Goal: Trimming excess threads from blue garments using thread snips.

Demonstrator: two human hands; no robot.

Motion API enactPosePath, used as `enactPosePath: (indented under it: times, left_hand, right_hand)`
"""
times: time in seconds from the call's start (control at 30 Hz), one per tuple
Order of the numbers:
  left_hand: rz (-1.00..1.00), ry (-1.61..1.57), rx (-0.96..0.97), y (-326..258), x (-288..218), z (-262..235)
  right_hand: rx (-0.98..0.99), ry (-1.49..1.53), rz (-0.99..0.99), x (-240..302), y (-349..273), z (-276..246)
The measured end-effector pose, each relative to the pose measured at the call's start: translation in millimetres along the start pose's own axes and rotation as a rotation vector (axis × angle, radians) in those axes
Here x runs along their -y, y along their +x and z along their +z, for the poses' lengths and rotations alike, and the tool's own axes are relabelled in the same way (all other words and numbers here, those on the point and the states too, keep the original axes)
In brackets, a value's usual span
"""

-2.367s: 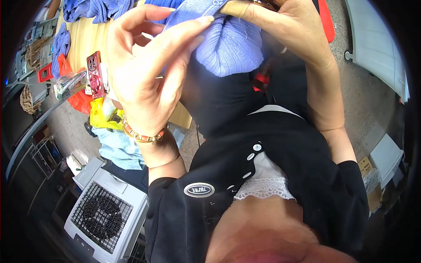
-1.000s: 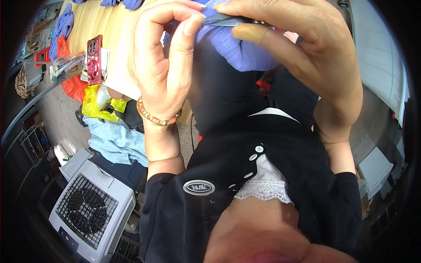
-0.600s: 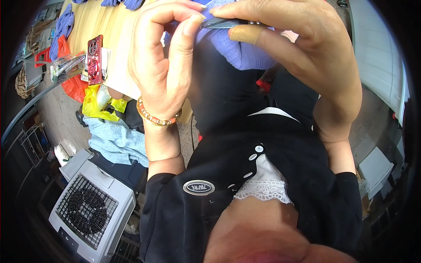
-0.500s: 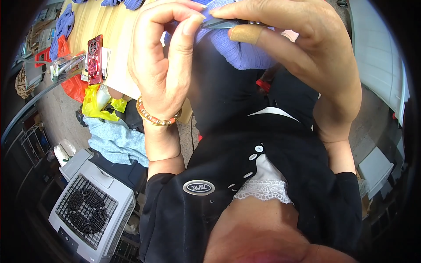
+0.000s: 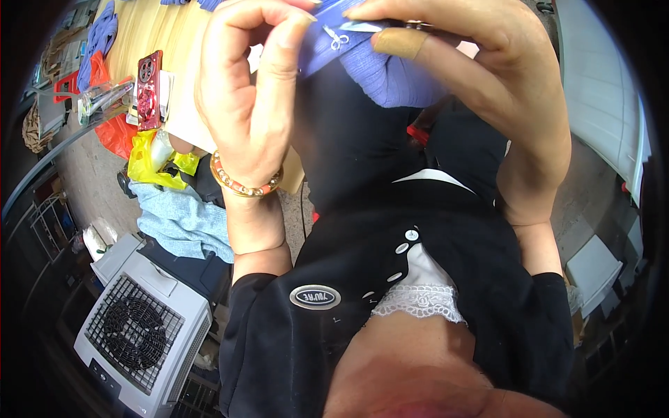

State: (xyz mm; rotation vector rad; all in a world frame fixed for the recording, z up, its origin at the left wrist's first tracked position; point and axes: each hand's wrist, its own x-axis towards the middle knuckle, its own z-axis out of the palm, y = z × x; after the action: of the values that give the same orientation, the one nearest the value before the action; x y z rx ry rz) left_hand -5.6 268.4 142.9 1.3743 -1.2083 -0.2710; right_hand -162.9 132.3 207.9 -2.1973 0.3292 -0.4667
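Both my hands are raised close to the camera, pinching a piece of blue-violet cloth [image 5: 390,70]. My left hand [image 5: 251,90], with a beaded bracelet on the wrist, grips the cloth's left edge between thumb and fingers. My right hand [image 5: 488,76], with a plaster on one finger, holds the cloth's upper edge. A small metal hook fastener [image 5: 336,38] sits on the cloth between the two hands. My black top with white buttons fills the lower part of the view.
A wooden table [image 5: 150,28] at upper left bears a red phone [image 5: 148,90] and blue cloths [image 5: 101,35]. Below it lie a yellow bag [image 5: 150,164] and light blue fabric [image 5: 185,223]. A grey air cooler [image 5: 139,331] stands at lower left.
The hands have come closer to the camera since the earliest frame and now grip the cloth at its edge. Over the last second they hold nearly still.
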Motion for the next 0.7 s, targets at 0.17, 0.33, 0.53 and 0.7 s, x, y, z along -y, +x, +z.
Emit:
enactPosePath:
  times: [0.17, 0.33, 0.53, 0.7]
  left_hand:
    - [-0.105, 0.06, 0.087, 3, 14, -32]
    - [-0.163, 0.041, 0.047, -10, 17, -43]
    - [-0.241, 0.025, 0.049, -14, 11, -38]
    - [-0.181, 0.096, 0.172, 0, 14, -32]
  right_hand:
    - [-0.08, 0.031, 0.083, -3, -4, 10]
    - [-0.102, 0.01, 0.042, -30, -10, 15]
    - [-0.106, 0.082, -0.021, -42, -10, 20]
    - [-0.083, 0.11, 0.165, -19, -8, 13]
